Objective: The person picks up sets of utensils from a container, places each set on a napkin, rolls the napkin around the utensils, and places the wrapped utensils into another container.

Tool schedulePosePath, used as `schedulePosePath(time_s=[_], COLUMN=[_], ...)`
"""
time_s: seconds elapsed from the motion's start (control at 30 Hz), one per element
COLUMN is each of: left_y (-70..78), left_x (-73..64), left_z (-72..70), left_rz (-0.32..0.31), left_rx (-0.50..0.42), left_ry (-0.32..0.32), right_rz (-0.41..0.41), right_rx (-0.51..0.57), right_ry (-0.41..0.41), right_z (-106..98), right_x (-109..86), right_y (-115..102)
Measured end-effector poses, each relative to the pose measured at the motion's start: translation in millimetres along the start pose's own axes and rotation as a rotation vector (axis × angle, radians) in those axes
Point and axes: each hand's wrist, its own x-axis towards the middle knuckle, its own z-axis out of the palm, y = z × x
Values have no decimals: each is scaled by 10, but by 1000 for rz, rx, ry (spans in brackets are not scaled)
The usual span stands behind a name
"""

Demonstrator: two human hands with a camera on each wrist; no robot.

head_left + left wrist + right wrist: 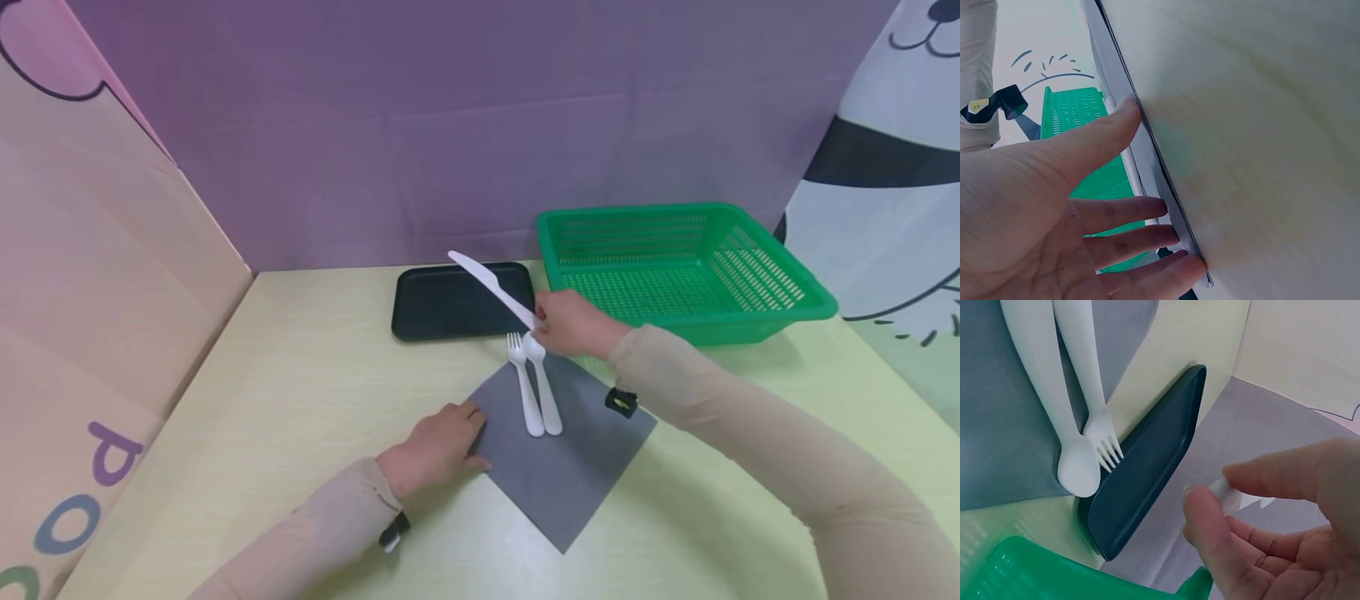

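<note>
My right hand (573, 323) pinches the handle end of a white plastic knife (487, 282) between thumb and fingers, its blade pointing to the far left over the black tray. A grey napkin (577, 467) lies turned like a diamond on the table. Side by side on it are a white fork (527, 392) and a white spoon (546, 387), heads toward the back. The left hand (438, 446) rests at the napkin's left corner. In the left wrist view, its thumb and extended fingers (1129, 240) touch the napkin's edge.
Behind the napkin, a black rectangular tray (457, 321) sits against the purple backdrop. To its right stands a green perforated basket (780, 318), close by the right forearm. A printed panel (97, 333) borders the table's left side.
</note>
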Motion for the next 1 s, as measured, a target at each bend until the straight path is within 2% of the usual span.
schedulePosePath(time_s=[0.3,0.63,0.9,1.0], left_y=[-8,-17,-10,-7], left_x=[-4,11,-1,-3], left_z=[1,3,-10,-17], left_rz=[-2,2,-5,-11], left_rx=[-11,-9,-6,-6], left_ry=[-5,-7,-17,-24], right_rz=[3,-35,12,4], right_rx=[11,3,28,32], right_ry=[-3,24,-10,0], right_z=[21,49,71,77], right_x=[-51,-108,-146,-168], right_y=[14,55,55,54])
